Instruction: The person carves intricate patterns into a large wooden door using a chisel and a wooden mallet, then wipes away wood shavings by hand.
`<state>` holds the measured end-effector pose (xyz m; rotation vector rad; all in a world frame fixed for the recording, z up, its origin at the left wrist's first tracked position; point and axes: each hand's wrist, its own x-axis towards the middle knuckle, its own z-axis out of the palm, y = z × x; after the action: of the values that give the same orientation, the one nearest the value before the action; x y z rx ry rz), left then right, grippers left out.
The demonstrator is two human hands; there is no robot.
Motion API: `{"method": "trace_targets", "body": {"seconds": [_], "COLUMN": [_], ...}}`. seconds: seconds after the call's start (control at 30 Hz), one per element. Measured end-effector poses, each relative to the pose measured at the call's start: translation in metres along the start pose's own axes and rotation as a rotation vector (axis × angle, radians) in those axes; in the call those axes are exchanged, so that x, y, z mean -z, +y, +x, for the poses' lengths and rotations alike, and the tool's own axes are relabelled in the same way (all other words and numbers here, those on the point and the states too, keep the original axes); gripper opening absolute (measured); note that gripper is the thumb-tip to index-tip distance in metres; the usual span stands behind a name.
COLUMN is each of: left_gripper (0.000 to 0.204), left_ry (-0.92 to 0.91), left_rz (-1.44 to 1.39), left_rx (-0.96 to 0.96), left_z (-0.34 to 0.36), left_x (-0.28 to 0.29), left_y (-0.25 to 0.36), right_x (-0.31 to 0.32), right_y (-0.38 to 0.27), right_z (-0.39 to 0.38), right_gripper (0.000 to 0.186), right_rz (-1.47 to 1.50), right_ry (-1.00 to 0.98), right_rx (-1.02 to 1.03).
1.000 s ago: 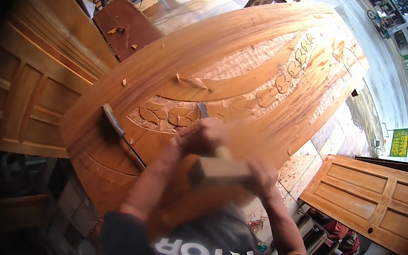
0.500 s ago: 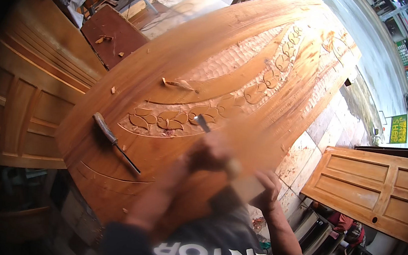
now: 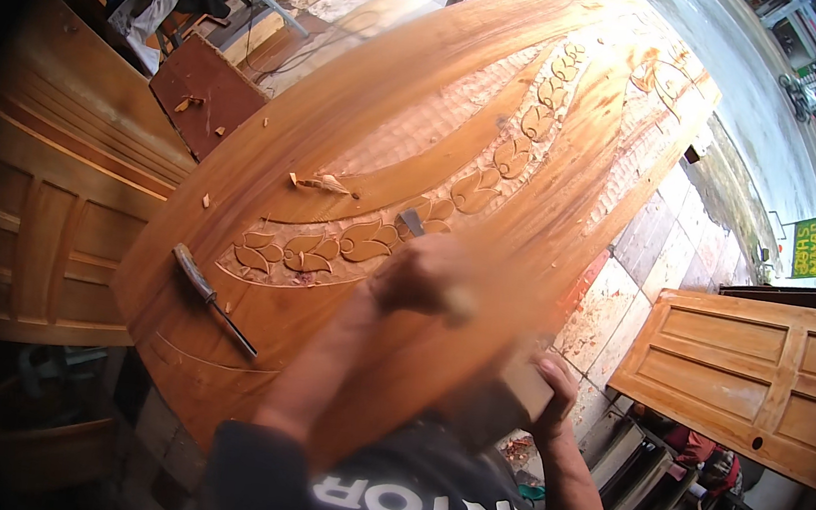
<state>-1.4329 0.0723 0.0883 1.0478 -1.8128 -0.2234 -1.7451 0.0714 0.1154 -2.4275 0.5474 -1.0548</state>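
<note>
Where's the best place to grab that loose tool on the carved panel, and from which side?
Probably its thick handle, from above: the tool lies flat on the panel, handle toward the upper left, thin metal shaft pointing lower right.

Woodworking workshop by a street, carved wooden panel, wood chips, panelled door

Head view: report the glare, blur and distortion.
In the head view, glare washes out the far end of the carved panel; in the head view, blur smears the wooden block in the right hand, while the chisel blade reads sharper; in the head view, edges bow and corners go black.
</note>
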Motion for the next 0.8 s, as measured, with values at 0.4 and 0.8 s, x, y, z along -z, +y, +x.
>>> {"method": "trace_targets", "body": {"seconds": [0.4, 0.8], "left_gripper": [0.016, 0.015], "left_ry": [-0.083, -0.155], "left_rz": [0.053, 0.103], "left_rx": [-0.007, -0.06], "left_z": [-0.018, -0.013], "left_x": [0.001, 0.007], "left_y": [-0.014, -0.013], "right_x": [-0.01, -0.025], "right_y": [0.035, 0.049], "right_z": [0.053, 0.059], "right_gripper": [0.06, 0.052], "right_rz": [-0.144, -0.131], "right_ry": [-0.179, -0.127], "right_rx": [0.252, 0.333]}}
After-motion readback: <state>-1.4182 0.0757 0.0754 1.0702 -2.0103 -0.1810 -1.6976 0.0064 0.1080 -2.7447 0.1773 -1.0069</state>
